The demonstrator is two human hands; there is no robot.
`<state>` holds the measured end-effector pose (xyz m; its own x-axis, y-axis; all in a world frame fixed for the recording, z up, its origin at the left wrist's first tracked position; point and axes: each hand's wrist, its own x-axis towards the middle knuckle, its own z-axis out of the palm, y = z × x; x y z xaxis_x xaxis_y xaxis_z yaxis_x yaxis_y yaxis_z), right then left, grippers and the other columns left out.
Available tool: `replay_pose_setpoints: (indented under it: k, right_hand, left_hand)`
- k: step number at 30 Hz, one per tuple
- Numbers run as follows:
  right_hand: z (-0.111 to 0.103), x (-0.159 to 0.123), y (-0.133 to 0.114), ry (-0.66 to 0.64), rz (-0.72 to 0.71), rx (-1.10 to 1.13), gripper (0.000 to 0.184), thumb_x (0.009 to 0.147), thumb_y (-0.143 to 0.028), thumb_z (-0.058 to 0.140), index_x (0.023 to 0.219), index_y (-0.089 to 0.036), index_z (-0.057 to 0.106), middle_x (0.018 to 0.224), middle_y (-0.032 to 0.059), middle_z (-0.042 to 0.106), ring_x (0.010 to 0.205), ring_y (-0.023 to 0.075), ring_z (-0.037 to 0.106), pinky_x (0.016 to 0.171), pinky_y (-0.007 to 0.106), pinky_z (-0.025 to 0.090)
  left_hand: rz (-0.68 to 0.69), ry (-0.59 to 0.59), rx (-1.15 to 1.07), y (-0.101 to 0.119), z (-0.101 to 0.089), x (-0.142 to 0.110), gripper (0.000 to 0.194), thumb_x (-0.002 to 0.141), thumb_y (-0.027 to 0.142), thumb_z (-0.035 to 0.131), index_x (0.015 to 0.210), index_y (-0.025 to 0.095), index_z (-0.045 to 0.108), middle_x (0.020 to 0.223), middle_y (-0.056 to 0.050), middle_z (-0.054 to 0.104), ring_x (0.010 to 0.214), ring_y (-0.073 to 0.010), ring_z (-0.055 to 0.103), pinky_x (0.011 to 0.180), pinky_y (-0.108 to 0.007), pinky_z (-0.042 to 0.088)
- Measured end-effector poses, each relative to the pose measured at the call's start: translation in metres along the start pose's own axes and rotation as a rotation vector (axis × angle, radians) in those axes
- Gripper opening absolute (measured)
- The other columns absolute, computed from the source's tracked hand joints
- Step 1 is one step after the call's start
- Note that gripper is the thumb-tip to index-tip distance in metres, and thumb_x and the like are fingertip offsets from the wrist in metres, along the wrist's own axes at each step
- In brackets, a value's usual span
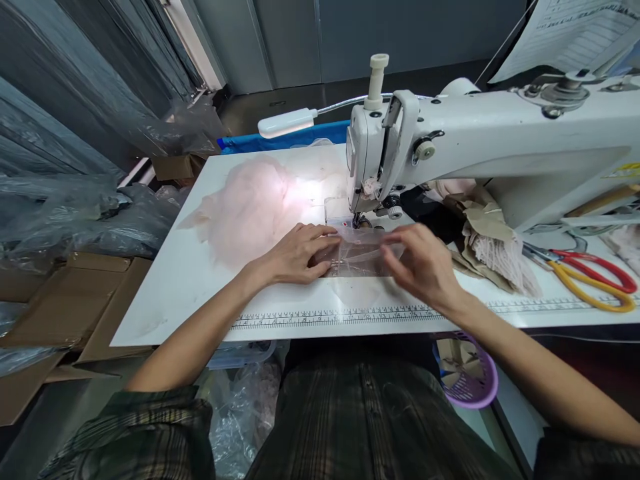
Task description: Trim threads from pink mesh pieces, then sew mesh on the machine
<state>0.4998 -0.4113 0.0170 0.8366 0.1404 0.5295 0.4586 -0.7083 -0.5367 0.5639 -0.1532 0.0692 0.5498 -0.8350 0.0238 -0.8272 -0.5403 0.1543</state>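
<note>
Sheer pale pink fabric (357,257) lies under the needle area of a white sewing machine (383,153), at the front of the white table. My left hand (303,255) rests on the table at the fabric's left side, fingers stretched out and thumb apart, fingertips touching its edge. On the right, my right hand (423,263) is slightly blurred; its fingers are curled, with the tips closed at the fabric's right edge. A heap of the same sheer pink fabric (250,207) spreads over the table to the left.
Red- and yellow-handled scissors (595,277) lie at the right beside brown paper and lace scraps (495,247). A ruler strip (350,317) runs along the front edge. A lamp (287,123) hangs above. Cardboard boxes (75,307) stand left; a purple basket (475,377) sits below.
</note>
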Motion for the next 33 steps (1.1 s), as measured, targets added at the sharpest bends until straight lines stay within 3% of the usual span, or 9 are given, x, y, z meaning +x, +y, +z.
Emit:
replay_pose_setpoints:
  k: [4,7,10,14,19,22,25,29,33]
  right_hand:
    - [0.019,-0.018,-0.026,-0.278,-0.239,0.147,0.031,0.092,-0.039,0.057,0.107,-0.013,0.063,0.103,0.0172,0.062,0.094,0.0295,0.057,0.08,0.044,0.05]
    - [0.016,-0.019,-0.033,-0.429,-0.232,0.213,0.031,0.099,-0.032,0.042,0.096,-0.013,0.066,0.098,0.0172,0.064,0.09,0.0278,0.057,0.079,0.044,0.048]
    - [-0.006,-0.015,-0.033,-0.666,-0.013,0.616,0.038,0.101,-0.041,0.04,0.088,-0.017,0.066,0.086,0.0082,0.067,0.078,0.019,0.06,0.071,0.031,0.049]
    - [-0.026,-0.007,-0.023,-0.853,0.403,1.042,0.052,0.095,-0.062,0.043,0.083,-0.016,0.066,0.062,0.0024,0.064,0.054,0.0134,0.058,0.056,0.025,0.046]
    - [-0.003,0.019,0.005,-0.599,0.585,0.815,0.049,0.083,-0.067,0.056,0.076,-0.018,0.059,0.064,0.0029,0.065,0.046,0.0127,0.054,0.044,0.024,0.039]
    - [0.004,0.032,0.022,-0.356,0.548,0.301,0.036,0.089,-0.054,0.052,0.086,-0.02,0.063,0.068,0.0038,0.067,0.053,0.0176,0.059,0.05,0.026,0.039]
    - [0.001,0.034,0.033,-0.195,0.482,-0.164,0.029,0.092,-0.041,0.047,0.096,-0.02,0.067,0.076,0.007,0.07,0.068,0.0247,0.064,0.056,0.029,0.037]
    - [-0.004,0.029,0.033,-0.173,0.434,-0.202,0.028,0.092,-0.037,0.046,0.096,-0.021,0.069,0.075,0.0059,0.07,0.067,0.0243,0.064,0.056,0.029,0.034]
    - [0.0,0.026,0.021,-0.18,0.303,-0.047,0.026,0.091,-0.033,0.047,0.092,-0.02,0.069,0.073,0.0043,0.07,0.059,0.0185,0.059,0.054,0.028,0.034]
  left_hand:
    - [0.085,0.013,-0.147,-0.001,0.0,-0.003,0.026,0.082,0.023,0.064,0.107,0.02,0.07,0.126,-0.011,0.063,0.115,-0.0238,0.059,0.098,-0.041,0.046]
    - [0.027,0.103,-0.309,0.011,0.0,-0.007,0.015,0.088,0.025,0.06,0.082,0.017,0.071,0.111,-0.011,0.07,0.101,-0.0201,0.065,0.09,-0.037,0.051]
    - [-0.094,0.057,-0.638,0.037,-0.012,-0.018,0.029,0.095,0.035,0.052,0.08,0.014,0.066,0.073,-0.006,0.07,0.067,-0.013,0.065,0.063,-0.024,0.051]
    - [-0.302,0.039,-0.774,0.062,-0.03,-0.028,0.047,0.096,0.052,0.044,0.079,0.013,0.064,0.047,0.005,0.044,0.042,-0.0075,0.042,0.043,-0.019,0.034]
    - [-0.503,0.053,-0.375,0.042,-0.027,-0.015,0.044,0.096,0.048,0.045,0.072,0.015,0.062,0.049,0.005,0.042,0.042,-0.0087,0.039,0.043,-0.021,0.027]
    - [-0.516,0.104,0.092,0.018,-0.018,-0.005,0.029,0.095,0.036,0.048,0.084,0.015,0.065,0.059,0.0,0.056,0.052,-0.0151,0.053,0.05,-0.025,0.035]
    - [-0.385,0.17,0.406,0.0,-0.012,0.002,0.019,0.092,0.023,0.052,0.101,0.013,0.065,0.089,-0.011,0.067,0.07,-0.0195,0.061,0.057,-0.028,0.042]
    - [-0.094,0.22,0.297,-0.008,-0.016,0.014,0.021,0.093,0.015,0.046,0.096,0.014,0.068,0.095,-0.01,0.067,0.077,-0.0165,0.062,0.061,-0.027,0.047]
    - [0.03,0.032,-0.101,-0.012,-0.019,0.029,0.022,0.094,0.016,0.049,0.101,0.015,0.069,0.095,-0.007,0.068,0.082,-0.0141,0.064,0.069,-0.025,0.051]
